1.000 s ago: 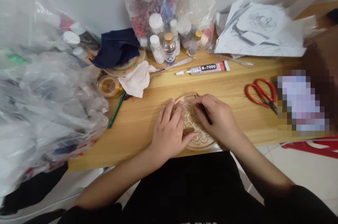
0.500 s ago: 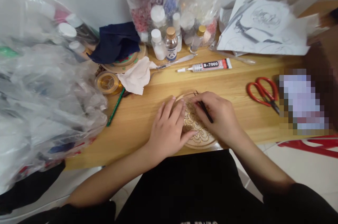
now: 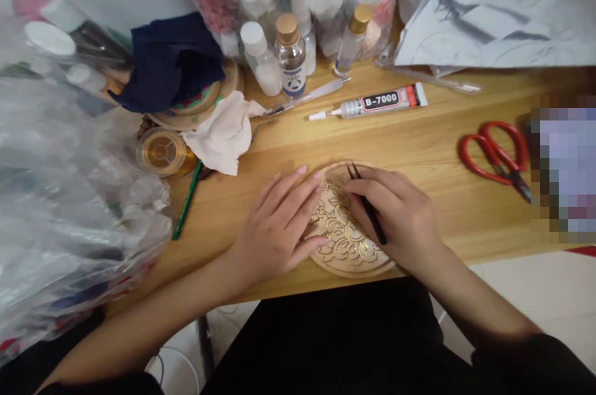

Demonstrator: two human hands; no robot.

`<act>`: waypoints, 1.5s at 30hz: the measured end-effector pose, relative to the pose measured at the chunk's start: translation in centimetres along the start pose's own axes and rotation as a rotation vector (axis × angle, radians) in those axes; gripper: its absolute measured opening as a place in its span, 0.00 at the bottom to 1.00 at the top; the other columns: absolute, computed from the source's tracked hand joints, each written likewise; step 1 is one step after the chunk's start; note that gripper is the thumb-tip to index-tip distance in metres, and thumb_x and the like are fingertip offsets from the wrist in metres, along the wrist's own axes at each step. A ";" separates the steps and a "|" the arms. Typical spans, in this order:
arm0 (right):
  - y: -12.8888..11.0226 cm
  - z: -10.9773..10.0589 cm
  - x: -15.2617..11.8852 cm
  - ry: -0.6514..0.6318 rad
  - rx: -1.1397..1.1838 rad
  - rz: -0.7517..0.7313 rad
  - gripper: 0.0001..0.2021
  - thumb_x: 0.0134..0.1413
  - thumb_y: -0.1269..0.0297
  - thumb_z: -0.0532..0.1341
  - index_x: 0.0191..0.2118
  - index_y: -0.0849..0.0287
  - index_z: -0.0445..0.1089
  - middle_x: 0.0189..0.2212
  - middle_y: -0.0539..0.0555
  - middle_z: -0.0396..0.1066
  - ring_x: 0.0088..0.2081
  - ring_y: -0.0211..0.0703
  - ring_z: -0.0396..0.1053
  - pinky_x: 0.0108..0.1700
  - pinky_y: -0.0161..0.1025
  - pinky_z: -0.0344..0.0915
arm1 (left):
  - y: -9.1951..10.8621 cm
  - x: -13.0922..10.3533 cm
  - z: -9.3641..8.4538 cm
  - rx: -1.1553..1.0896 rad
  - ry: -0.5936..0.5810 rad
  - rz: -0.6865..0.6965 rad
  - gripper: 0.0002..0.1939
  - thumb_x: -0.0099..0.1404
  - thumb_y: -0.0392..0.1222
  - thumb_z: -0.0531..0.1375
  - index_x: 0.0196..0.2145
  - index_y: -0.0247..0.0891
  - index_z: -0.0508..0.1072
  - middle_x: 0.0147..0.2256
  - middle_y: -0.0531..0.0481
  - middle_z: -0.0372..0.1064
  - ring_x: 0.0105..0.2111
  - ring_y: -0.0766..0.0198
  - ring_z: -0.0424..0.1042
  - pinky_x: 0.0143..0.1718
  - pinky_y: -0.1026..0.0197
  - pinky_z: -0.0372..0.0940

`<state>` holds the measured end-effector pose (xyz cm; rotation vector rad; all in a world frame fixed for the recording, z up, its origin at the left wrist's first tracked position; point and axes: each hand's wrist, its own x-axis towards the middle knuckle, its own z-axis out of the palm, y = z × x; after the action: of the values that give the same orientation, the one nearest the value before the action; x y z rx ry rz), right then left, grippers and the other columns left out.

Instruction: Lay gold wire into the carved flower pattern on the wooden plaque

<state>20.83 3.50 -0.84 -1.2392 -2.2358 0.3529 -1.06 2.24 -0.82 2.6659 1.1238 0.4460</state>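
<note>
A round wooden plaque (image 3: 347,243) with a raised gold wire pattern of curling petals lies flat near the table's front edge. My left hand (image 3: 279,224) rests on its left rim, fingers stretched out and spread, thumb over the lower left of the pattern. Black tweezers (image 3: 371,213) are gripped in my right hand (image 3: 403,212) above the right part of the plaque. Their two tips point away from me, slightly apart, by the far rim. No piece shows between the tips. My right hand hides the plaque's right side.
Behind the plaque lies a B-7000 glue tube (image 3: 382,103). Red-handled scissors or snips (image 3: 496,153) and a blurred-out phone (image 3: 570,171) are at right. At left are a gold wire spool (image 3: 165,151), a green pencil (image 3: 187,199) and plastic bags (image 3: 69,196). Small bottles (image 3: 292,59) stand at the back.
The view has moved closer. My left hand has shifted slightly left, baring more of the pattern. My right hand still holds the tweezers, which now show more of their length.
</note>
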 end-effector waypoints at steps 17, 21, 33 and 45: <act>-0.4 0.0 -0.4 0.013 -0.128 -0.043 0.08 0.59 0.73 0.59 0.44 0.60 0.68 0.37 0.59 0.74 0.36 0.45 0.71 0.36 0.42 0.69 | -1.9 0.3 0.6 -0.021 0.025 0.024 0.25 0.70 0.54 0.52 0.58 0.36 0.64 0.60 0.39 0.61 0.64 0.48 0.54 0.63 0.43 0.53; -0.5 0.0 -0.4 0.027 -0.108 -0.053 0.08 0.56 0.75 0.61 0.42 0.63 0.70 0.36 0.61 0.74 0.35 0.46 0.71 0.35 0.42 0.68 | -1.9 0.4 0.8 -0.025 0.051 0.040 0.26 0.70 0.54 0.52 0.57 0.33 0.65 0.59 0.35 0.62 0.63 0.45 0.56 0.61 0.42 0.55; -0.6 -0.1 -0.3 0.034 -0.086 -0.047 0.10 0.51 0.78 0.64 0.41 0.65 0.71 0.36 0.61 0.74 0.34 0.47 0.70 0.34 0.43 0.68 | -1.9 0.4 1.0 -0.029 0.037 0.047 0.27 0.71 0.54 0.52 0.57 0.31 0.65 0.59 0.37 0.63 0.62 0.46 0.57 0.63 0.43 0.52; -0.6 0.1 -0.5 0.031 -0.090 -0.049 0.11 0.51 0.78 0.64 0.42 0.64 0.71 0.36 0.61 0.73 0.34 0.47 0.70 0.35 0.44 0.68 | -2.0 0.5 1.1 -0.034 0.036 0.051 0.25 0.71 0.53 0.52 0.57 0.32 0.66 0.59 0.37 0.63 0.62 0.46 0.57 0.62 0.42 0.53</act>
<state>20.54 2.76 -0.77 -1.2247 -2.2725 0.2152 -1.66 3.88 -2.34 2.6723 1.0501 0.5200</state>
